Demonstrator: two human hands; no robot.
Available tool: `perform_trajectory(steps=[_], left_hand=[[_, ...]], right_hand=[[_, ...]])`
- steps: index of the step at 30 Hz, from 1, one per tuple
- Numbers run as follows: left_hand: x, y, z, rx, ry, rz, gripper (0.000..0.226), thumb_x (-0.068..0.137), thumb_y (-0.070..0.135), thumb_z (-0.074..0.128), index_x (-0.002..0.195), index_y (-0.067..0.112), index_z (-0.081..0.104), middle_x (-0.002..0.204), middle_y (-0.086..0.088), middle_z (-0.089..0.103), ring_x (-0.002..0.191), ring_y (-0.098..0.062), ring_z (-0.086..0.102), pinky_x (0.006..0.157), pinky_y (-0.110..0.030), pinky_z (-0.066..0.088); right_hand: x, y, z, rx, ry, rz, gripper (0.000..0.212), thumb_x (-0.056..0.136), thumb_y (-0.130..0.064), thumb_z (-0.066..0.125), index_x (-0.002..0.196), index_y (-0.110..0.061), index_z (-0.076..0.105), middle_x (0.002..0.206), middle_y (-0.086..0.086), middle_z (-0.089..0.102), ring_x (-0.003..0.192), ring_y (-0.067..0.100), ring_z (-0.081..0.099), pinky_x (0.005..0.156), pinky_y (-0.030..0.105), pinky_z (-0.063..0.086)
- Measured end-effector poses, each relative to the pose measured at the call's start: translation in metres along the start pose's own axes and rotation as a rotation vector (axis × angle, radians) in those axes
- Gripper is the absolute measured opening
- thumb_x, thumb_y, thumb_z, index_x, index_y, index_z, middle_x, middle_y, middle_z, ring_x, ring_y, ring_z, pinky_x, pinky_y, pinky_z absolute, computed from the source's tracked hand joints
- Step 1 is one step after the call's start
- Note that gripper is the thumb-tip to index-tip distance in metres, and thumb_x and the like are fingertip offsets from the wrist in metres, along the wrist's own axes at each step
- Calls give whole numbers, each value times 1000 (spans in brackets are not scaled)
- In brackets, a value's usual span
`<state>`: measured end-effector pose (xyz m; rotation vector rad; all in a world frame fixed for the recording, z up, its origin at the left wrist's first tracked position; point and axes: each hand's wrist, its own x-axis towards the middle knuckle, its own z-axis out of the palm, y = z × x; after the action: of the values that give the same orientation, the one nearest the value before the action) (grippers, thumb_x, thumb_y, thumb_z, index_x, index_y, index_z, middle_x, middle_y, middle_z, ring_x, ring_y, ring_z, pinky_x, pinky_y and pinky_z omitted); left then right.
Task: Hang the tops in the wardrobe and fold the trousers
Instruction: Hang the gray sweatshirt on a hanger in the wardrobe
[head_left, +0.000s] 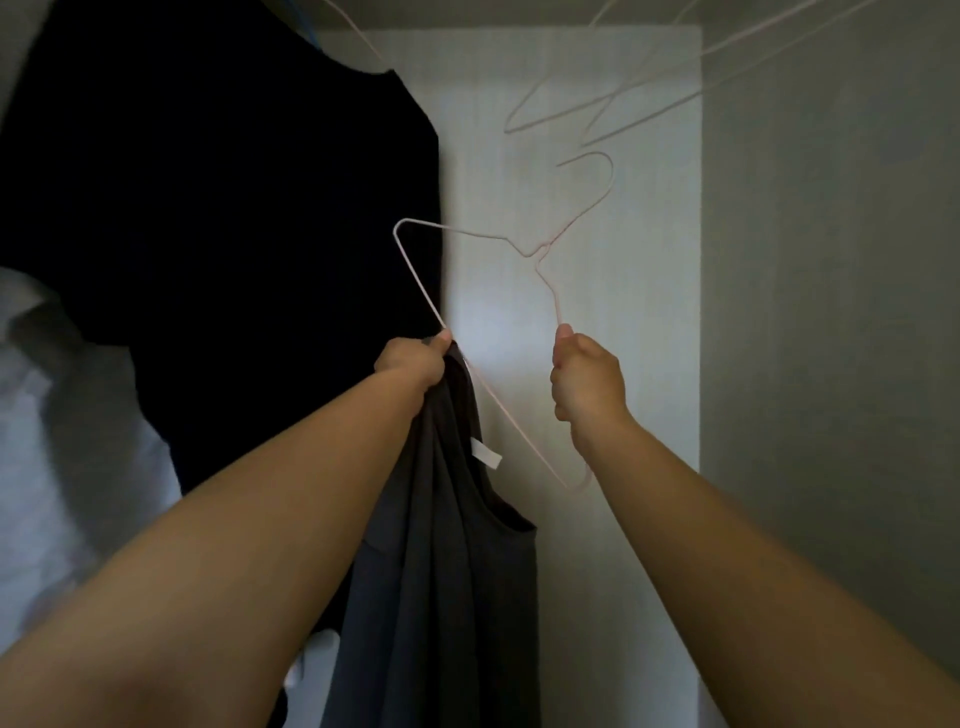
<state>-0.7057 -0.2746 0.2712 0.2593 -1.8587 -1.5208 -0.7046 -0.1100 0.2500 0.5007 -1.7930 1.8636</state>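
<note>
Two bare forearms (208, 545) reach up from the bottom of the view into the wardrobe (623, 312). Between them the pink wire hanger (537, 253) is held off the rail and tilted, its hook pointing up and to the right.

The left hand (413, 366) is clenched around the hanger's long bottom bar. The same grip bunches the grey sleeveless top (441, 571), which hangs straight down below the hanger with its white label (487, 457) showing. The fingers of the right hand (587, 382) are closed on one sloping shoulder of the hanger, just below the twist.

The top is not on the hanger yet, so the step in hand looks like threading it.

- **Feeding the hanger in:** It would go best to pass one hanger corner in through the neck opening, not through an armhole.
- **Seating the straps:** Each strap should then sit in turn on a sloping shoulder.
- **Left grip:** It needs to loosen enough for the cloth to slide along the wire without the garment dropping.
- **Thin wire:** The hanger may twist or flex, so the right hand should hold it level.

Left of the hanger a black top (234, 208) already hangs. Above the hanger and to the right are empty hangers (613, 110), and the gap between looks like the natural place to hook it.
</note>
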Motion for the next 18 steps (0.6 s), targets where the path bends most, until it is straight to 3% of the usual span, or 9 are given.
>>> perform_trajectory(steps=[3, 5, 8, 11, 13, 15, 18], left_hand=[[-17, -22, 8, -125, -16, -61, 48, 91, 41, 59, 119, 2, 60, 114, -10, 62, 102, -26, 59, 92, -29, 47], [-31, -31, 13, -334, -33, -104, 30, 94, 33, 58, 93, 5, 68, 91, -3, 66, 82, -18, 61, 89, -29, 50], [-47, -43, 14, -396, -38, -84, 30, 95, 26, 57, 69, 13, 64, 77, 0, 65, 74, -13, 60, 79, -26, 51], [-66, -55, 11, -321, -85, -44, 25, 95, 22, 58, 73, 12, 64, 71, 2, 65, 70, -9, 59, 85, -25, 50], [-77, -66, 9, -255, -106, -26, 21, 94, 19, 58, 82, 5, 67, 57, 10, 66, 62, -3, 61, 77, -18, 51], [-88, -80, 6, -201, -142, -25, 22, 94, 16, 57, 97, -4, 67, 54, 11, 65, 51, 4, 60, 63, -8, 49], [-106, -98, 3, -30, -238, -4, 29, 94, 18, 57, 106, -8, 66, 78, 1, 68, 56, 6, 60, 61, -4, 46]], right_hand=[[-20, 17, -14, -9, -16, 62, 41, 99, -37, 39, 63, -15, 37, 58, 0, 33, 51, 13, 28, 50, 26, 24], [-34, 30, -22, 50, -49, 178, 41, 99, -38, 40, 63, -16, 39, 56, -1, 35, 47, 12, 30, 44, 24, 26], [-54, 42, -34, 88, -114, 274, 38, 100, -31, 39, 66, -15, 43, 53, 0, 34, 42, 12, 29, 39, 20, 25], [-69, 55, -44, 37, -153, 297, 21, 99, -21, 39, 88, -11, 53, 61, 4, 44, 49, 16, 40, 47, 25, 35], [-75, 61, -47, 53, -178, 357, 21, 100, -29, 39, 101, -11, 51, 68, 5, 50, 56, 17, 45, 53, 29, 42], [-79, 63, -50, 131, -141, 428, 25, 101, -35, 38, 102, -11, 49, 72, 5, 53, 59, 15, 47, 57, 29, 43], [-82, 72, -57, 171, -49, 550, 32, 100, -37, 38, 85, -13, 52, 71, 2, 53, 57, 13, 45, 58, 27, 40]])
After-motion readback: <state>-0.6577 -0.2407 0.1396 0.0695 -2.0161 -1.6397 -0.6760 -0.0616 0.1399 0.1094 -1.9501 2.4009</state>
